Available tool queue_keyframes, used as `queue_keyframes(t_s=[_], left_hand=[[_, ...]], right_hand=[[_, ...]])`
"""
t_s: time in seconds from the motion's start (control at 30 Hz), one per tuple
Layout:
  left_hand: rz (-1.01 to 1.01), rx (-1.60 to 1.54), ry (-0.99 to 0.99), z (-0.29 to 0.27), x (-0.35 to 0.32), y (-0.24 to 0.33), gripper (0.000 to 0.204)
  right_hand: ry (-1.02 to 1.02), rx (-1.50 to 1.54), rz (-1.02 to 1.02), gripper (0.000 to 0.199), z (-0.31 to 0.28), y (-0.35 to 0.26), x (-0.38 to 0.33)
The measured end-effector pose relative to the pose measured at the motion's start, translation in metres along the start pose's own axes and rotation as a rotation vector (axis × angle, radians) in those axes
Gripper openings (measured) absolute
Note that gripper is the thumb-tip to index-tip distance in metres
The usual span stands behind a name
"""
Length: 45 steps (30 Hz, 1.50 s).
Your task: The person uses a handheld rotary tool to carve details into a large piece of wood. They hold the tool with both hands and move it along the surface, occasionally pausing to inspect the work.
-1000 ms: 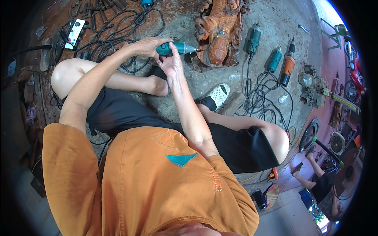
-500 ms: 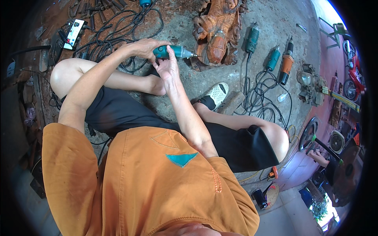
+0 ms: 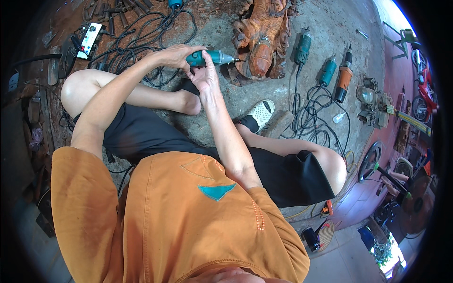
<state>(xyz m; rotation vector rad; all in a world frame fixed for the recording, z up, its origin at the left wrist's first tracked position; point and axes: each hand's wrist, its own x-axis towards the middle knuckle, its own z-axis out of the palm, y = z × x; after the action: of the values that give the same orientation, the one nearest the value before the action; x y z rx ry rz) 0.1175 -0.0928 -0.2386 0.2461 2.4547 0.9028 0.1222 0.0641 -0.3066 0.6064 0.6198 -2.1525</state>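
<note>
- Held in both hands, just left of the wood carving and above the concrete floor: a teal die grinder, almost level, with its metal nose and thin bit directed toward the right.
- Left hand: closed around the rear end of the housing, with fingers reaching over the far side.
- Right hand: on the near side, palm turned upward, thumb laid across the middle of the housing; seemingly gripping too, though with the other fingers partly hidden.
- Bit very close to the left edge of the carving; real contact impossible to tell from this view.
- In handling, probably rather heavy for such a slim form, stiff all over, with a smooth housing, perhaps a little slippery under dusty or sweaty skin.
- Likely most delicate at the thin bit; better not to press it sideways.
- Best to take hold around the thick housing, one hand at the rear and one nearer to the nose, with fingers well away from the bit.
- Lying on the floor to the right: two green die grinders, an orange die grinder and tangled black cables.
</note>
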Motion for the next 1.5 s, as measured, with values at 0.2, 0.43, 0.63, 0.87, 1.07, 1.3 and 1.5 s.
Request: queue_keyframes(t_s=[0.2,0.43,0.63,0.87,1.07,1.3,1.5], left_hand=[[0.007,0.006,0.005,0.004,0.000,-0.006,0.105],[0.009,0.012,-0.021,0.000,-0.002,0.003,0.105],[-0.028,0.019,-0.093,-0.003,-0.001,0.004,0.106],[-0.040,0.003,-0.142,-0.003,-0.005,0.000,0.105],[-0.027,-0.038,-0.102,-0.010,-0.001,0.013,0.100],[-0.022,-0.241,-0.096,-0.004,-0.001,0.011,0.101],[-0.006,-0.110,-0.100,-0.006,0.000,0.012,0.104]], right_hand=[[-0.002,0.003,0.012,0.068,-0.002,0.003,0.000],[-0.005,0.040,0.018,0.065,-0.004,0.004,-0.004],[-0.012,0.035,0.014,0.068,-0.001,0.006,-0.010],[-0.011,0.062,0.002,0.068,0.000,0.020,-0.012],[-0.037,0.263,0.059,0.054,0.000,0.011,-0.002],[0.115,0.016,-0.030,0.051,-0.007,0.018,0.000],[0.015,0.122,-0.072,0.058,-0.014,0.029,0.008]])
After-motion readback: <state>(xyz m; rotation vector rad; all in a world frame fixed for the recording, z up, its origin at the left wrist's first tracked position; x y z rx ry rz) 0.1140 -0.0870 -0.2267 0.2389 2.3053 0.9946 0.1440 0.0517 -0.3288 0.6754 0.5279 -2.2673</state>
